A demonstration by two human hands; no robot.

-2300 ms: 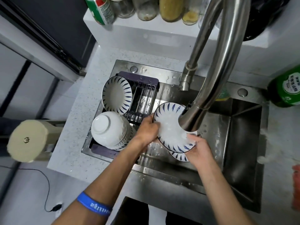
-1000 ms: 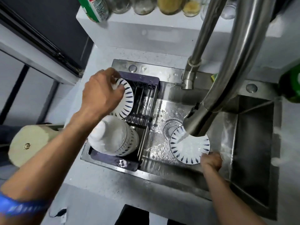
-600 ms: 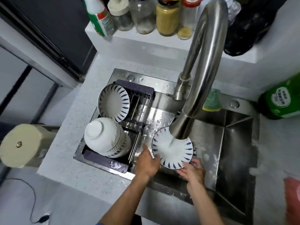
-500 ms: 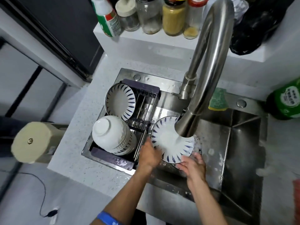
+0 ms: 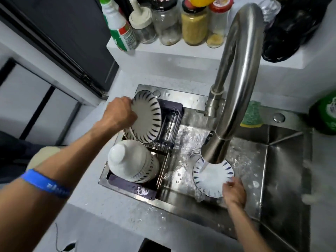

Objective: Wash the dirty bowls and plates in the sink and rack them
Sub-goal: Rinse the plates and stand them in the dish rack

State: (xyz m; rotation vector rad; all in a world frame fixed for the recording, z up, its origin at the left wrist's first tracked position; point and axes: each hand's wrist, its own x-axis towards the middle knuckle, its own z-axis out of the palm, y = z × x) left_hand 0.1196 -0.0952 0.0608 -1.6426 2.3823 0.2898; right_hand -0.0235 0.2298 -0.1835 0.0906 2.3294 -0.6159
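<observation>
A white plate with dark blue rim strokes point(image 5: 146, 118) stands on edge, tilted, over the far end of the dark dish rack point(image 5: 171, 122), its face turned toward the right and toward the camera; behind it the rim of another striped plate point(image 5: 128, 132) shows, already standing in the rack. The left hand point(image 5: 119, 114) grips the plate's left edge, fingers curled round the rim, forearm reaching in from the lower left with a blue wristband point(image 5: 45, 184) on it. Nearer in the rack, white bowls point(image 5: 131, 160) sit stacked upside down. To the right, a second blue-striped plate point(image 5: 213, 176) lies tipped low in the steel sink point(image 5: 283, 160), face up under the water that runs from the faucet point(image 5: 236, 88) spout. The right hand point(image 5: 234, 192) holds its near right edge, fingers curled at the rim; the exact grip is blurred by water. The rack sits in the left part of the sink, which is set into a pale speckled table point(image 5: 112, 211). A green and yellow sponge point(image 5: 252, 115) rests on the sink's back ledge, and a green bottle point(image 5: 325, 113) stands at the far right. On a white shelf point(image 5: 181, 50) behind the sink stand jars point(image 5: 194, 22) and a spray bottle point(image 5: 119, 28), with a black bag point(image 5: 291, 28) at its right end.
</observation>
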